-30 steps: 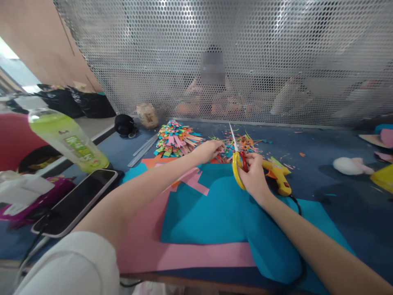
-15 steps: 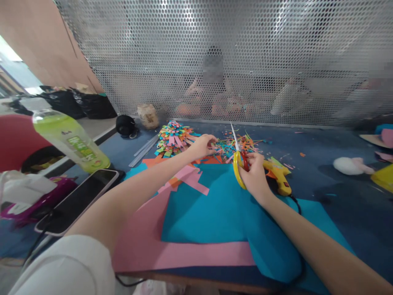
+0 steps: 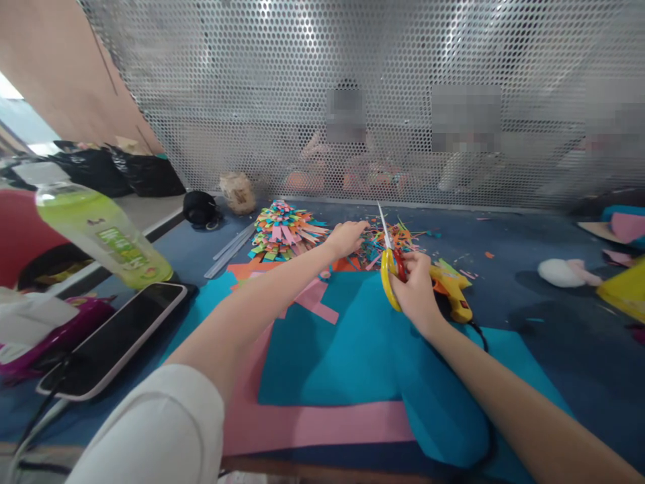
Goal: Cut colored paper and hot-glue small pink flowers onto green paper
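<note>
Stretched farther right than half a second ago, the left hand (image 3: 347, 236) now extends from beside the fringed paper cone (image 3: 282, 232) toward the paper scraps (image 3: 400, 235), and a small paper curl (image 3: 325, 274) shows on the blue sheet (image 3: 327, 363). From my remote post I see the right hand (image 3: 417, 286) gripping the scissors (image 3: 387, 275), blades together and pointing away, above the blue sheet; the left hand's fingers are narrowly bunched, and I cannot tell whether they hold anything. I judge the step in hand to be handling cut paper; the next move, as I read it, calls for keeping those fingers clear of the scissors' tip. Beside the right hand lies a yellow glue gun (image 3: 456, 292). Among the containers at left, a capped bottle (image 3: 105, 235) holds yellow-green liquid and a purple holder (image 3: 88, 316) carries white tissue. Black bags (image 3: 148, 171) sit beyond the surface (image 3: 504, 249), something pale topping one; at its back, a brownish pouch (image 3: 236, 193) has contents too blurred for me to name.
</note>
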Available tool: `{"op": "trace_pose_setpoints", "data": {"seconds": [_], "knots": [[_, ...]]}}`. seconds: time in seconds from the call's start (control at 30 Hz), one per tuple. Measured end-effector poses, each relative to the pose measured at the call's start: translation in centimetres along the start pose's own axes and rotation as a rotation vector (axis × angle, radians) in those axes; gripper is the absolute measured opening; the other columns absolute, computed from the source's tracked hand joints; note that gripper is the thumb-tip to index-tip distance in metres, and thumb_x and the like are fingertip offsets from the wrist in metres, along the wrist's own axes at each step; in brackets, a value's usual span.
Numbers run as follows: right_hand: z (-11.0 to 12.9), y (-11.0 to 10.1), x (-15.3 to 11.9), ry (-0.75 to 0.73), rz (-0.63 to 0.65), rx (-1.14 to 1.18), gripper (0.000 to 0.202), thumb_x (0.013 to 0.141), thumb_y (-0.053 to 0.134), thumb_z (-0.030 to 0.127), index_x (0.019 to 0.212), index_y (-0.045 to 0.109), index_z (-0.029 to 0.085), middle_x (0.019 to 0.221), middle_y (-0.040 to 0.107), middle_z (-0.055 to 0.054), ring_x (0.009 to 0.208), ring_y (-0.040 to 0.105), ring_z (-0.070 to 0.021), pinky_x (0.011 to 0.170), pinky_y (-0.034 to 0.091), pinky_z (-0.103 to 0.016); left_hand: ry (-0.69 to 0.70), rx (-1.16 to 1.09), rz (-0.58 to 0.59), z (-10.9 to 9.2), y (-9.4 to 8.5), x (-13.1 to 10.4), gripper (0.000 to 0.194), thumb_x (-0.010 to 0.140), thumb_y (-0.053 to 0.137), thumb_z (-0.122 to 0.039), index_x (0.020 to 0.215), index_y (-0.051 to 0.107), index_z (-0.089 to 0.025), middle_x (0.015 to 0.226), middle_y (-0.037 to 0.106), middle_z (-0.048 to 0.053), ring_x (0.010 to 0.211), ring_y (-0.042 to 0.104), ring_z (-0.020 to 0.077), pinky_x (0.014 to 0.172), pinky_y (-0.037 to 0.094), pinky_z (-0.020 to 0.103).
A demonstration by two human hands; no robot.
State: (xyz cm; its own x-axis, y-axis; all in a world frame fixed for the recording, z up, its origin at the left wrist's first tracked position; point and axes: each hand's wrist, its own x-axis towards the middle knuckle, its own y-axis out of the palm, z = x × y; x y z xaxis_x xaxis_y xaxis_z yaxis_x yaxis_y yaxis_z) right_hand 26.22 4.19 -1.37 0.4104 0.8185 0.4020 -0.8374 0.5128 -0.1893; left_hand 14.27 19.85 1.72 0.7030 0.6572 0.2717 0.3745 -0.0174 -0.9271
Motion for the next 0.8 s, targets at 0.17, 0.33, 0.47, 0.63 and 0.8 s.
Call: {"op": "trace_pose_setpoints", "data": {"seconds": [0.17,0.33,0.47,0.63,0.8], "knots": [[0.0,0.0,0.0,-0.001,0.007,0.013,0.044,0.068,0.067,0.037,0.096,0.035,0.028,0.084,0.061,0.001,0.076,0.066,-0.0202,0.068,0.055,-0.036,-0.004,-0.049,0.019,-0.4,0.4,1.1,0.033,0.083,0.057,-0.008,0.115,0.061,-0.018,0.098,0.075,0.007,0.101,0.069,0.0213,0.092,0.051,0.033],[-0.2,0.1,-0.2,-0.005,0.014,0.030,0.042,0.070,0.067,0.033,0.098,0.035,0.028,0.085,0.061,0.002,0.075,0.065,-0.0190,0.067,0.054,-0.035,-0.002,-0.188,-0.054,-0.1,-0.5,0.7,0.025,0.081,0.060,-0.006,0.104,0.065,-0.014,0.089,0.076,0.006,0.088,0.071,0.0183,0.087,0.053,0.030],[-0.1,0.2,-0.3,-0.014,0.028,0.044,0.042,0.071,0.067,0.033,0.099,0.036,0.028,0.086,0.061,0.002,0.074,0.065,-0.0186,0.066,0.054,-0.035,-0.012,-0.319,-0.167,0.5,-2.4,-0.9,0.020,0.080,0.063,-0.008,0.099,0.066,-0.014,0.087,0.077,0.005,0.085,0.072,0.0157,0.085,0.055,0.029],[-0.3,0.4,-0.3,-0.003,0.020,0.038,0.045,0.067,0.069,0.034,0.097,0.036,0.027,0.081,0.061,0.002,0.072,0.065,-0.0197,0.066,0.053,-0.036,-0.028,-0.461,-0.338,1.1,-4.2,-3.4,0.013,0.084,0.063,-0.017,0.096,0.067,-0.014,0.091,0.077,0.007,0.087,0.073,0.0166,0.082,0.056,0.029],[-0.4,0.3,-0.3,-0.009,0.009,0.034,0.046,0.065,0.070,0.036,0.096,0.037,0.027,0.082,0.060,0.002,0.074,0.065,-0.0206,0.069,0.054,-0.038,-0.014,-0.549,-0.456,1.3,-4.0,-4.5,0.009,0.084,0.064,-0.018,0.091,0.068,-0.016,0.095,0.077,0.005,0.091,0.073,0.0155,0.085,0.056,0.028]]}}
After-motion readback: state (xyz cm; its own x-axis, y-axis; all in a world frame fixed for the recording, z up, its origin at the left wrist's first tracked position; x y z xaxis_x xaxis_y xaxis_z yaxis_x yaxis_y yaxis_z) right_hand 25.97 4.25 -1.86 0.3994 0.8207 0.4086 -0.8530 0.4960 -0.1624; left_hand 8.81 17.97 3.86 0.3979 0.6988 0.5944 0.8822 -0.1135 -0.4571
